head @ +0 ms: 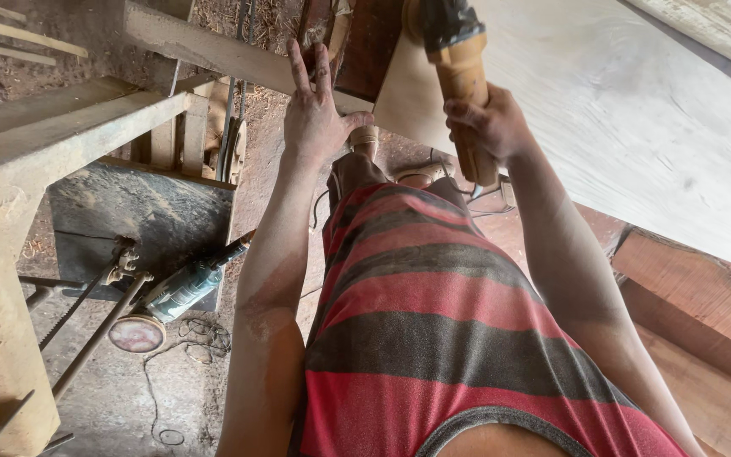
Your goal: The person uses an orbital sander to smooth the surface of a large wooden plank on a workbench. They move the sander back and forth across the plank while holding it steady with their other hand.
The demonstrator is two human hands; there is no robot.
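Both bare arms stretch forward from the shoulders, dusted pale. The left hand (315,114) lies flat and open, fingers (302,72) spread and pointing away, palm pressed down, wrist straight, well to the left of the hammer (458,76). The right hand (488,127) is clenched around the hammer's handle, knuckles outward, wrist cocked, forearm running back toward the lower right. The two hands sit near each other, not touching.

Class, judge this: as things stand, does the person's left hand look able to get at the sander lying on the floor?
Probably not right away. The left hand is pressed flat on the wooden beam, while the sander lies far below by the leg; nothing blocks it, but bending down looks necessary.
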